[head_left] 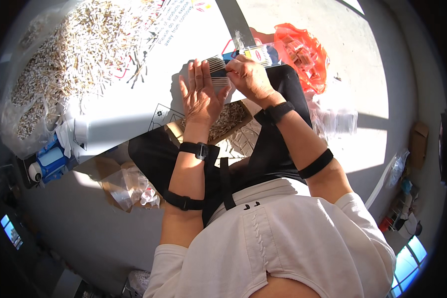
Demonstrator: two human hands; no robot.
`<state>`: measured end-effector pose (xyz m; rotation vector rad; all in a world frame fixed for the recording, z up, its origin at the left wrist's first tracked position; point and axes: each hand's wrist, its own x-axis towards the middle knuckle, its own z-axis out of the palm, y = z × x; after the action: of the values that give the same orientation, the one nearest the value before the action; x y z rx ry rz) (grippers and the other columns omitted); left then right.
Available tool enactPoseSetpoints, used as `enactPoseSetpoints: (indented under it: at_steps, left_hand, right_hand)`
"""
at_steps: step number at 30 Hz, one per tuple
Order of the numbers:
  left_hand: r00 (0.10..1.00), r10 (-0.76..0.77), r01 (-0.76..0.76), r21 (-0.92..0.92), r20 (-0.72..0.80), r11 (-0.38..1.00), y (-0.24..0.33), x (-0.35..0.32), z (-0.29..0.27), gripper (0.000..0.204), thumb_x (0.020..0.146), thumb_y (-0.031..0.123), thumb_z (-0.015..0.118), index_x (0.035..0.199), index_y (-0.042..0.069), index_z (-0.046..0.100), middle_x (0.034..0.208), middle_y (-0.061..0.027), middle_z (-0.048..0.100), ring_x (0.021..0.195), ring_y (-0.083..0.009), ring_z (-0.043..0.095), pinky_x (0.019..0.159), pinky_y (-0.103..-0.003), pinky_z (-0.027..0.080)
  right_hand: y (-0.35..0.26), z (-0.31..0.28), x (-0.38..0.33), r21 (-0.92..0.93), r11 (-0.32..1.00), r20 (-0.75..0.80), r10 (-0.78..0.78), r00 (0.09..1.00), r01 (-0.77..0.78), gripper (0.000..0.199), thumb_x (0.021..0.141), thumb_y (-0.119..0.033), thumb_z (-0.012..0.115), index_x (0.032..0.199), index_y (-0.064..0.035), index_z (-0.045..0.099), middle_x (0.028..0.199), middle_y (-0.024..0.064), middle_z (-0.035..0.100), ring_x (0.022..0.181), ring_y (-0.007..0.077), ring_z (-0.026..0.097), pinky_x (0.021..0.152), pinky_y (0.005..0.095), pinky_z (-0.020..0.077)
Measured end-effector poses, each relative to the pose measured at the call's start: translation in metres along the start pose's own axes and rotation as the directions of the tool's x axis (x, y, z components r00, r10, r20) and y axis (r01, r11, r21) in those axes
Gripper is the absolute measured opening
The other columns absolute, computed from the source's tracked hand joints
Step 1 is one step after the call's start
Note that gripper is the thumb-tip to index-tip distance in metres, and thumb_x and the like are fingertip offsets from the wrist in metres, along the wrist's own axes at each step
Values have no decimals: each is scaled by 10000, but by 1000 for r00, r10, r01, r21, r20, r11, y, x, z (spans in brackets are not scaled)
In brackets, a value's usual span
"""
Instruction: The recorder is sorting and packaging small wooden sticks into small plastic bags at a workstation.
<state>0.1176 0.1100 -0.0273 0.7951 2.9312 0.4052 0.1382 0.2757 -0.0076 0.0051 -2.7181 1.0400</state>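
Hands at the upper centre of the frame: we are holding a small bundle of thin pale sticks (pixel 217 72) between them, just above our lap. Our left hand (pixel 199 97) is standing open behind the bundle, its fingers (pixel 197 69) straight and pressed side by side, so the flat palm is acting as a backstop against which the stick ends can be squared. Our right hand (pixel 251 77) is curling over the bundle from the right, its fingers pinching the sticks at their upper end; the fingertips themselves are hidden behind the knuckles. Just beyond the right hand, a small blue and white packet (pixel 256 53) is lying within easy reach. Loose sticks of the same kind are heaped in a large pile (pixel 69 54) at the upper left, spread on a white printed sheet (pixel 134 94) that is keeping them off the floor. A flat cardboard tray (pixel 228 119) with more sticks is resting on our lap, directly below the hands, where it can catch what falls. An orange plastic bag (pixel 303 52) of small packets is sitting at the upper right.
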Motion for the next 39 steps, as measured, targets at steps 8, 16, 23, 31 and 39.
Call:
enactPoseSetpoints:
  at_steps: [8,16,23,31,39]
  left_hand:
    - [997,42,-44,-28,-67,999,-3,-1,5,873,912,535,530,1531,36,169,1599,-146,157,1485,-297,136,1165,-572,107]
    - [997,40,-42,-21,-69,999,-3,-1,5,870,915,543,523,1530,37,172,1597,-149,161,1483,-302,146,1164,-574,109]
    - [998,30,-31,-11,-56,999,-2,-1,5,868,922,566,488,1532,38,167,1600,-147,158,1486,-300,136,1168,-565,94]
    - [999,16,-16,-2,-34,1000,-1,-1,3,878,921,569,482,1535,37,150,1601,-146,154,1488,-299,127,1174,-554,83]
    - [999,8,-9,-25,-31,1000,-1,-1,2,883,918,581,476,1533,37,154,1603,-148,148,1491,-293,120,1173,-557,88]
  right_hand:
    - [0,2,12,-44,999,-43,-2,999,0,120,834,-115,645,931,-68,697,855,103,624,832,310,641,745,387,526]
    - [0,3,13,-47,999,-28,1,1000,-2,139,844,-113,647,959,-51,694,864,110,615,833,314,639,741,386,527]
    - [2,5,10,-70,997,-46,-31,998,28,141,833,-106,642,954,-65,702,853,100,618,833,301,638,748,380,527]
    - [3,5,8,-56,998,-30,-24,999,22,164,795,-51,635,951,-46,687,857,114,612,844,313,629,760,386,520]
    - [0,1,5,-102,993,52,-56,997,61,127,818,-100,625,922,-79,695,844,109,617,839,305,638,752,392,523]
